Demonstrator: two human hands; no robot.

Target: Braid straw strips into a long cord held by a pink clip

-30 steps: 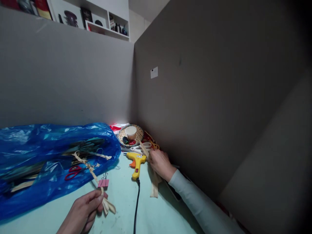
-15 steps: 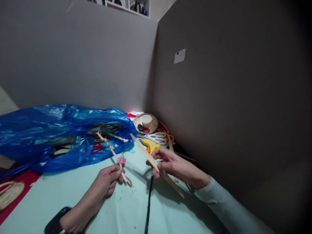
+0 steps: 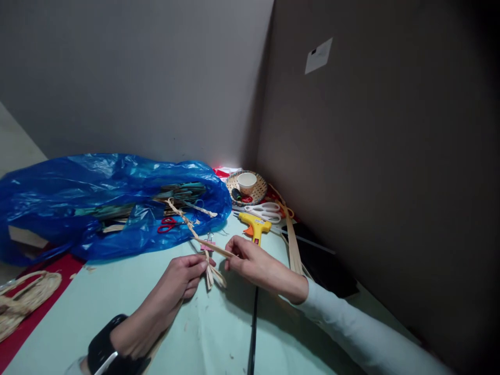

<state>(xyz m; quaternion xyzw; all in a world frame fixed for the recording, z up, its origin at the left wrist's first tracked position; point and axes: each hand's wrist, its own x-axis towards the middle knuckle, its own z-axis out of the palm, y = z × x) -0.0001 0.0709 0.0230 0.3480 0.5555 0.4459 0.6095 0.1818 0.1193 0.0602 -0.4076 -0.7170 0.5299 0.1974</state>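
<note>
My left hand (image 3: 189, 276) pinches a braided straw cord (image 3: 190, 225) close to its loose lower strands, which fan out past the fingertips. Beyond the fingers, a pink binder clip (image 3: 208, 245) sits on or right against the cord. From there the braid runs up and away toward the blue bag. My right hand (image 3: 253, 263) is closed on a flat pale straw strip (image 3: 214, 248), whose far end lies across the braid just above the clip. Whether the strip is tucked into the braid or only touches it, I cannot tell.
A blue plastic bag (image 3: 117, 208) holds dried leaf strips, with red-handled scissors (image 3: 167, 225) at its edge. Behind my right hand lie a yellow glue gun (image 3: 255, 225), white-handled scissors (image 3: 267, 211) and a woven tray (image 3: 260, 194) bearing a white cup (image 3: 247, 182). Woven straw (image 3: 23, 304) rests at left.
My right hand has moved left toward my left hand, bringing the strip's end onto the braid near the clip. My left hand keeps its pinch. The camera view has shifted.
</note>
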